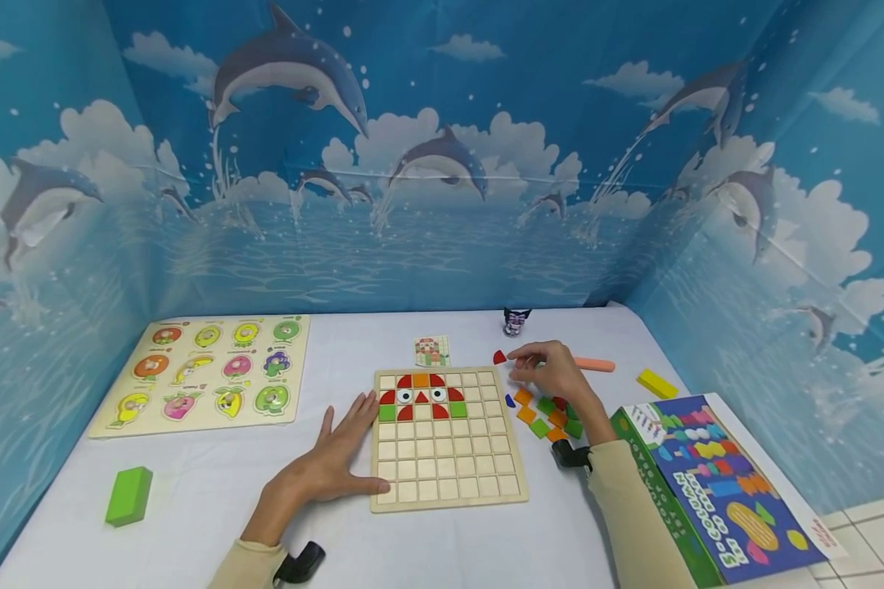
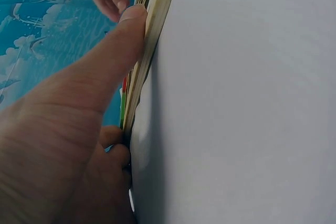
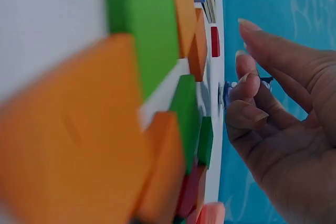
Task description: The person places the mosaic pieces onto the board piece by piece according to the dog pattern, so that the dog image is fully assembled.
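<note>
A wooden grid board [image 1: 448,491] lies on the white table, with red, orange, green and eye-printed tiles in its upper rows. My left hand [image 1: 339,458] is spread along the board's left side, its thumb [image 2: 123,35] resting on the frame and fingertips touching the edge higher up. Right of the board my right hand [image 1: 552,372] hovers with bent fingers, thumb and forefinger apart and nothing between them. Close to its fingertips lies a red quarter-round piece [image 1: 499,357]. Below that hand are scattered loose orange, green, red and blue pieces, including an orange block [image 3: 79,135].
A small pattern card [image 1: 432,351] and a dark figurine [image 1: 516,321] stand behind the board. At left are a fruit puzzle board [image 1: 214,368] and a green block [image 1: 128,496]. Right are an orange stick [image 1: 595,364], a yellow block [image 1: 657,384] and a toy box [image 1: 729,491].
</note>
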